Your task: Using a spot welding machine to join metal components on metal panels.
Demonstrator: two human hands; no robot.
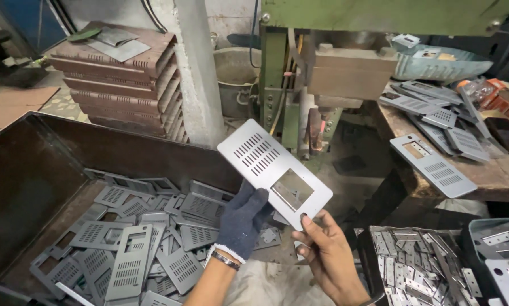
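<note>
Both hands are holding one grey slotted plate [274, 171] up over the bin [33, 170] of like plates; the gloved left hand [242, 221] is clamping its lower edge, the bare right hand [326, 255] is pinching the near corner; better gripping flats, edges look sharp; the press [300, 107] is standing just beyond, open air between.

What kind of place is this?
Most likely a small sheet-metal stamping workshop. A green press machine stands ahead, a dark bin holds piles of grey punched plates, and more lie on the workbench. The gloved left hand and bare right hand hold one slotted metal plate.
</note>
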